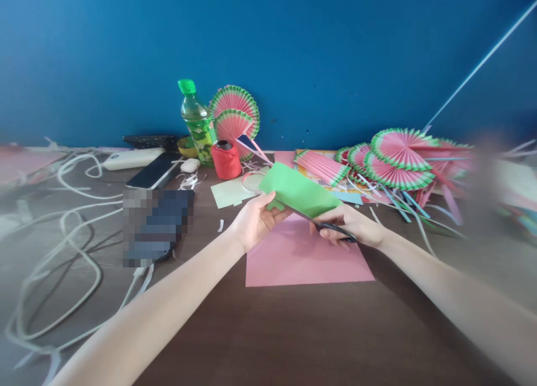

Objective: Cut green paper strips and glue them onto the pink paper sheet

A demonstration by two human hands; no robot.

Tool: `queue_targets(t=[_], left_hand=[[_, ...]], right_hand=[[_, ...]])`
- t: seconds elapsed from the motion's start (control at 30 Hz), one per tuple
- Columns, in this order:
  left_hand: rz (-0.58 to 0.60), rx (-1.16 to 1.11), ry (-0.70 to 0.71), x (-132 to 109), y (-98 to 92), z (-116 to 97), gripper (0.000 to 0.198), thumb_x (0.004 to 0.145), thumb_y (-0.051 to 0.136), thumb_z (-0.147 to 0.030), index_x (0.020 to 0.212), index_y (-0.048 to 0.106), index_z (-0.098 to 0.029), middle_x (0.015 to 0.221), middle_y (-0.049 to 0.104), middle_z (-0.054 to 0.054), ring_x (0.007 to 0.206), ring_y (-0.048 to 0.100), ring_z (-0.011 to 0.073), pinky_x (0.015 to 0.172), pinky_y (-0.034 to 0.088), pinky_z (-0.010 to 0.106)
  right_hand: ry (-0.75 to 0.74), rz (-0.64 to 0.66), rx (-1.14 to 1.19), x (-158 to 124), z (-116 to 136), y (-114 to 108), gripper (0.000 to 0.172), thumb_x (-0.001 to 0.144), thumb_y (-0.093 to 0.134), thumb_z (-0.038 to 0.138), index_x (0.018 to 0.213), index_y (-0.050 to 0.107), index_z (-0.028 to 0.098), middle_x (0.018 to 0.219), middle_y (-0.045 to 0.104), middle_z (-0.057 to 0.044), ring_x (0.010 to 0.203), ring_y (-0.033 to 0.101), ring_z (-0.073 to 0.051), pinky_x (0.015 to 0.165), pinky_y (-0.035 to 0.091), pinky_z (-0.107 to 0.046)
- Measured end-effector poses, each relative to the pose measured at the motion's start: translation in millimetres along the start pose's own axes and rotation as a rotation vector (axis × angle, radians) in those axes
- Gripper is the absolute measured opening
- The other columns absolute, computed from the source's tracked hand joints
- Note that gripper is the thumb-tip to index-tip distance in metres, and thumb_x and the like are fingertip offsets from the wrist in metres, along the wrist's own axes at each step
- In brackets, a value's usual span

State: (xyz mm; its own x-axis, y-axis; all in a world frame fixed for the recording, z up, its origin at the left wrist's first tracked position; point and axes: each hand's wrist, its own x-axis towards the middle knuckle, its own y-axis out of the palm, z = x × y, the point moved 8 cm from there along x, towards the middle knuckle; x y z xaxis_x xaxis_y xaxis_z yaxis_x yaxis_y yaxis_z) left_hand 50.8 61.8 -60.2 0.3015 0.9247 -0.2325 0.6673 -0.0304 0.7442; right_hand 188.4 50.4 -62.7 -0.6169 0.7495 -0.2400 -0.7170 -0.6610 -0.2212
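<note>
Head view (12 o'clock = toward the blue wall (293,56)).

Key relation: the green sheet (300,187) is raised between the two hands, above the pink sheet (308,257). From the left hand (257,218) it lies toward 2 o'clock; from the right hand (358,222), toward 10. Neither hand is clearly nearer: the left touches the sheet's left end, the right is at its right end. Its long axis runs roughly 10 to 4 o'clock, with the 4 o'clock end at the right hand.

Scissors (327,226): handles at the right hand, blades pointing to about 10 o'clock, toward the left fingers. Long axis nearly parallel to that of the green sheet, along its near edge. A little green also shows on the near side of the blades, by the left fingers. Blade spread: cannot tell.

Hand states: left, narrow grip, thumb on top of the green sheet, fingers below. Right, closed around the scissor handles; whether it also pinches the paper, cannot tell.

Surroundings: pink sheet flat on the counter (268,335), near edge running about 9 to 3. Pleated fans (400,158) at 2 o'clock from the green sheet, bottle (196,123) at 10, red-wrapped roll (226,163) also about 10, closer in.
</note>
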Motion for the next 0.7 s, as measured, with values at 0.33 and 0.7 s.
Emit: queue_targets(t=[0.33,0.7], left_hand=[[0.023,0.031,0.003,0.2,1.1,-0.2,0.013,0.080,0.049,-0.011,0.082,0.061,-0.013,0.079,0.068,0.003,0.078,0.065,0.0138,0.099,0.042,0.041],[0.096,0.077,0.003,1.3,2.3,-0.2,0.014,0.081,0.049,-0.012,0.089,0.061,-0.012,0.089,0.068,0.005,0.084,0.064,0.0158,0.096,0.044,0.040]], right_hand=[[0.002,0.017,0.011,-0.2,-2.1,-0.3,0.040,0.064,0.068,0.046,0.080,0.061,0.010,0.047,0.047,0.004,0.036,0.043,-0.005,0.032,0.036,-0.015],[0.006,0.010,0.018,0.6,-1.8,0.1,0.041,0.063,0.068,0.047,0.079,0.061,0.010,0.048,0.048,0.004,0.036,0.043,-0.005,0.031,0.038,-0.016]])
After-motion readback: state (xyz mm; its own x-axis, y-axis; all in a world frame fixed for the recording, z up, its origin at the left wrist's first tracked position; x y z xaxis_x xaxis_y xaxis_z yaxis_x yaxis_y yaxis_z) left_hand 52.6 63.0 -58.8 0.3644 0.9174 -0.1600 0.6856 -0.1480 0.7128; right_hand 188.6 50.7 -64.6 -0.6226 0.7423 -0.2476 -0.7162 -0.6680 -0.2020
